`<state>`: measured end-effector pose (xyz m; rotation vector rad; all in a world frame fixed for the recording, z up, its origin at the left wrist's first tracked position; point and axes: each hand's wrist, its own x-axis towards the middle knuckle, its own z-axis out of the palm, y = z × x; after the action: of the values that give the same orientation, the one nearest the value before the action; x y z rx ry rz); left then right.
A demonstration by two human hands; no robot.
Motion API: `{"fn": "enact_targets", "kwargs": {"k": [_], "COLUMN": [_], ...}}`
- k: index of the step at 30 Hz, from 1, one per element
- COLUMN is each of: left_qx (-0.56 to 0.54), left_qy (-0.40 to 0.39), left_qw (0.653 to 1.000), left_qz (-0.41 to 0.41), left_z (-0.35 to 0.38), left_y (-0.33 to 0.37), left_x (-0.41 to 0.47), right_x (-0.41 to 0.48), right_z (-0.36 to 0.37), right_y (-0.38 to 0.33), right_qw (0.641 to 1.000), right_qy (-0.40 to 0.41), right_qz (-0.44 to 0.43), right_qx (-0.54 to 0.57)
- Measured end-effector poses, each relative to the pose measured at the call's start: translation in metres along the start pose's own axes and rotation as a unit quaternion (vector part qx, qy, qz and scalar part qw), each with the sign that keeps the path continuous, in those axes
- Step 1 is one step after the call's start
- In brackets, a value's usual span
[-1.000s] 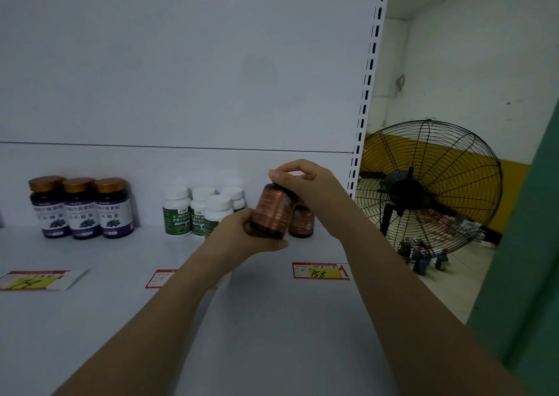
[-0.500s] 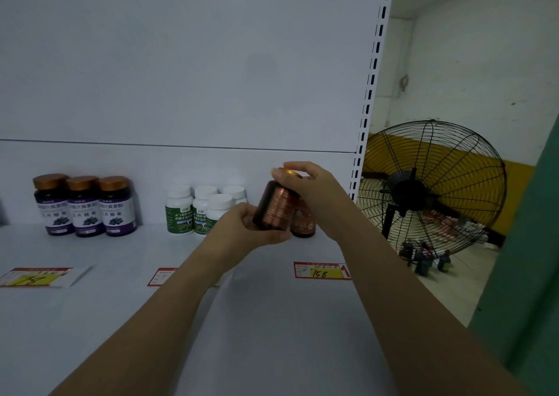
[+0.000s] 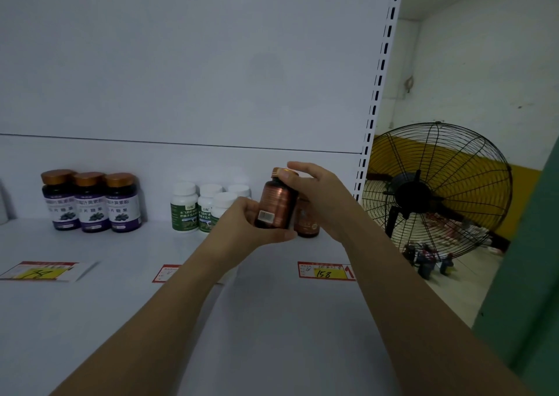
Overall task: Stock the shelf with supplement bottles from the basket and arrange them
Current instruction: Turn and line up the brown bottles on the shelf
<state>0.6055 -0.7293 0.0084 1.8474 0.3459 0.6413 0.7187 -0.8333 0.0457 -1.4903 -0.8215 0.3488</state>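
Gripping copper bottle [image 3: 276,205], left hand [image 3: 242,227], right hand [image 3: 322,197]

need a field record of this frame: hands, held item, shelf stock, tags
held copper bottle: near upright, barcode toward the camera
left hand: grips its lower body
right hand: fingers and thumb on its cap
second copper bottle: stands on the shelf, just right of the held one
purple-label bottles: three in a row, back left
white bottles: four, green labels, back centre
price tag: reads 158, in front of the copper bottles
fan: past the shelf's right end
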Motion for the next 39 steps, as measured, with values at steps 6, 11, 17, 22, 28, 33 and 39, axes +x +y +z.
{"fn": "enact_targets", "kwargs": {"k": [6, 11, 17, 22, 28, 33, 39], "left_qx": [-0.007, 0.071, -0.011, -0.001, 0.067, 0.043, 0.013], "left_qy": [-0.061, 0.016, -0.073, -0.027, 0.045, 0.012, -0.013], "left_qw": [0.998, 0.997, 0.997, 1.000, 0.997, 0.999, 1.000], "left_qz": [0.009, 0.017, -0.004, -0.003, 0.001, -0.007, 0.004], "left_z": [-0.003, 0.000, -0.004, -0.002, -0.001, -0.005, -0.006], "left_y": [0.004, 0.003, 0.003, 0.003, 0.002, 0.003, 0.006], "left_x": [-0.005, -0.004, -0.005, -0.004, -0.002, -0.004, -0.008], "right_x": [0.001, 0.000, 0.003, 0.003, 0.000, -0.002, 0.001], "right_z": [-0.004, 0.006, -0.004, -0.001, 0.007, 0.004, 0.003], "right_y": [-0.003, 0.000, 0.003, 0.002, 0.003, 0.000, 0.000], "right_qw": [0.997, 0.999, 1.000, 0.998, 0.999, 0.999, 1.000], "right_qy": [-0.046, -0.017, 0.000, -0.032, -0.020, -0.021, -0.008], "right_qz": [-0.008, -0.015, -0.016, -0.009, -0.011, -0.039, -0.014], "right_qx": [0.061, -0.037, 0.025, 0.051, -0.024, -0.009, -0.019]}}
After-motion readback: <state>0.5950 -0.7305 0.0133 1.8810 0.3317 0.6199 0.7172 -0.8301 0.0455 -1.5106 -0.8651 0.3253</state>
